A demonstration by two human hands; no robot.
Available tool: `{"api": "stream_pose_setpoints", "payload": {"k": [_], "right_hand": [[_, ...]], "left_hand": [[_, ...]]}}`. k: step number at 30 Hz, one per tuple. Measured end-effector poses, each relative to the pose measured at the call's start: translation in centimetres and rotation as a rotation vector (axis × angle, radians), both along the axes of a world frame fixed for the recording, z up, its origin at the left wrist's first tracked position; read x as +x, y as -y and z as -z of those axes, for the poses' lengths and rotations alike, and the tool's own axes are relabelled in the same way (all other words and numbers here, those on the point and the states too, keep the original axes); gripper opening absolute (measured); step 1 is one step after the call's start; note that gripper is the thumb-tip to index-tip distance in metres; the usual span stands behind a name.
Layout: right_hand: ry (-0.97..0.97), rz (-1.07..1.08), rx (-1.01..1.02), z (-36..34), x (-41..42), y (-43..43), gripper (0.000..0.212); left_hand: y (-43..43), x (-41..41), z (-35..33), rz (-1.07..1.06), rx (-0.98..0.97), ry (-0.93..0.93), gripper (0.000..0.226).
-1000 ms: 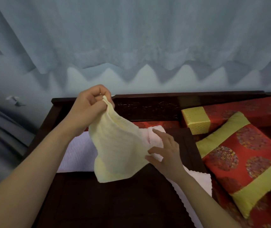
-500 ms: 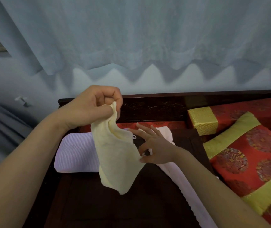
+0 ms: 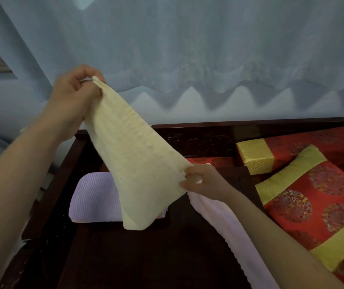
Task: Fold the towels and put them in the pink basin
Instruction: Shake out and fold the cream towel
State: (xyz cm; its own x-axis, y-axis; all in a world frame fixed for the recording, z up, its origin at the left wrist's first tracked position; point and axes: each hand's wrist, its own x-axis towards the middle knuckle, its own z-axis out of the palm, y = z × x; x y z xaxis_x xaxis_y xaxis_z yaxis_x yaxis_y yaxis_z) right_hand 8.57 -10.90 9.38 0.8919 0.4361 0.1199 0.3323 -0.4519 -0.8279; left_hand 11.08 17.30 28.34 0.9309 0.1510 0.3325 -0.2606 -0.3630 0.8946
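Pinching fingers [image 3: 77, 73] of the left hand [image 3: 71, 97] are closed on the top corner of the yellow towel [image 3: 137, 163]; a lower corner is pinched by the right hand [image 3: 204, 182]. The towel is held stretched in the air above the table [image 3: 167, 257]. A purple towel [image 3: 94, 199] is laid near the far left corner, a pink towel [image 3: 219, 217] along the right edge.

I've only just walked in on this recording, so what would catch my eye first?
A pale yellow towel hangs stretched in mid-air at centre, the left hand pinching its top corner high up and the right hand pinching a lower corner. Beneath it a lilac towel lies on the dark wooden surface, with a red-and-gold cushion at the right.
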Motion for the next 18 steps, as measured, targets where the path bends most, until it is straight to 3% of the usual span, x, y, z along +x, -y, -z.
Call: {"api": "stream_pose_setpoints", "payload": {"k": [3,7,13,18], "right_hand": [[0.046,0.118,0.098,0.4,0.1,2.1,0.009],[0.105,0.241,0.128,-1.5,1.0,5.3,0.005],[0.362,0.361,-0.013,-5.6,2.0,9.5,0.012],[0.583,0.478,0.046,-7.5,2.7,12.1,0.011]], "left_hand": [[-0.9,0.1,1.2,-0.095,-0.034,0.041,0.03],[-1.2,0.3,2.9,-0.055,0.003,0.061,0.03],[0.1,0.7,5.1,0.039,0.081,0.011,0.031],[1.7,1.5,5.3,0.072,0.141,0.036,0.021]]}}
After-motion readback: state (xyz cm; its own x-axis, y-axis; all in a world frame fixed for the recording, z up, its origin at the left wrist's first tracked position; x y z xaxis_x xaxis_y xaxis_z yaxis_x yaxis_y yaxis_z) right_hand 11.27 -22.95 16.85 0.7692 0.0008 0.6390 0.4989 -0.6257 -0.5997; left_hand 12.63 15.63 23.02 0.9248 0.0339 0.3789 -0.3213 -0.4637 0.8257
